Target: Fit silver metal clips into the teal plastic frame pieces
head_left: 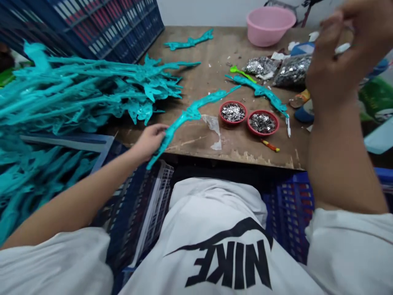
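Note:
My left hand (152, 141) is closed on the lower end of a long teal plastic part (194, 110), which slants up to the right across the table's front edge. My right hand (345, 49) is raised at the upper right, slightly blurred, its fingers curled together; whatever is in them, if anything, cannot be made out. Two red bowls, one (232, 112) beside the other (263, 123), hold small shiny silver pieces and stand right of the held part. Another teal part (260, 89) lies behind the bowls, and one more (188, 41) at the back.
A large heap of teal parts (101, 88) is piled on the left, with a blue crate (123, 30) behind it. Bags of silver pieces (293, 70) and a pink basin (270, 26) stand at the back right. More crates flank my lap, including a blue one (288, 213).

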A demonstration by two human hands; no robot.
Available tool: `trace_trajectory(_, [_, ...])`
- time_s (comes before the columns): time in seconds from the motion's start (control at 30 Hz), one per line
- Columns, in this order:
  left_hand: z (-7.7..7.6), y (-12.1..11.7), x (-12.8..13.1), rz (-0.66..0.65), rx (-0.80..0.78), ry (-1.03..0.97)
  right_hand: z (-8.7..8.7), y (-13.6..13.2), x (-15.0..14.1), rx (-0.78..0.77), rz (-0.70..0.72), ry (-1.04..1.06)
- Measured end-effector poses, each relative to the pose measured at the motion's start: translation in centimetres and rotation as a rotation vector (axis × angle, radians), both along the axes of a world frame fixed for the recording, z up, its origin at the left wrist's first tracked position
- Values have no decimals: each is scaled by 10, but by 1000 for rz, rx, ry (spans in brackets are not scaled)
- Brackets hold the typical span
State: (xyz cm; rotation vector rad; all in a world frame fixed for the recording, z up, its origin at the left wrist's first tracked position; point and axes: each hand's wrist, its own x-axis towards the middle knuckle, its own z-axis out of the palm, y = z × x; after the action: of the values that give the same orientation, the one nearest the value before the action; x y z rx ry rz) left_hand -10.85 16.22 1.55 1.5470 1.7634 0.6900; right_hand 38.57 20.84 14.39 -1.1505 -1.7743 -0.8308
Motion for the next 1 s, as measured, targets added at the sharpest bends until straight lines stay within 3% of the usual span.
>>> trace_trajectory(0.07, [-33, -31, 14, 53, -37, -7, 9, 7, -1, -143, -42, 60])
trace_trajectory(0.1, [-47, -42, 21, 82, -34, -5, 5, 9, -4, -172, -28, 85])
trace_trajectory(0.17, [-68, -53, 34, 101, -15, -5, -18, 14, -15, -190, 48, 89])
trace_trajectory(0.23, [-75, -56, 36, 76, 12, 2, -54, 16, -34, -193, 147, 119])
trace_trajectory(0.33, [-61, -80, 14, 28, 106, 66, -109, 4, -69, -391, 364, 94])
trace_trajectory(0.43, [-29, -143, -35, 91, 214, 261, -148, -30, -101, -344, 575, 137])
trace_trajectory(0.47, [-17, -167, -56, 203, 243, 494, -157, -43, -111, -356, 638, 133])
trace_trajectory(0.53, [1, -208, -97, 500, 59, 841, -168, -68, -133, -379, 780, 90])
trace_trajectory(0.6, [11, -235, -129, 658, -337, 897, -176, -88, -155, -378, 955, 29])
trace_trajectory(0.67, [11, -247, -144, 707, -549, 882, -182, -102, -175, -418, 1116, -19])
trace_trajectory(0.7, [8, -248, -146, 715, -577, 883, -185, -107, -183, -452, 1171, -28])
trace_trajectory(0.83, [-2, -242, -137, 735, -551, 908, -191, -116, -199, -533, 1250, 3])
trace_trajectory(1.0, [2, -246, -129, 711, -538, 895, -184, -106, -195, -575, 1271, -7])
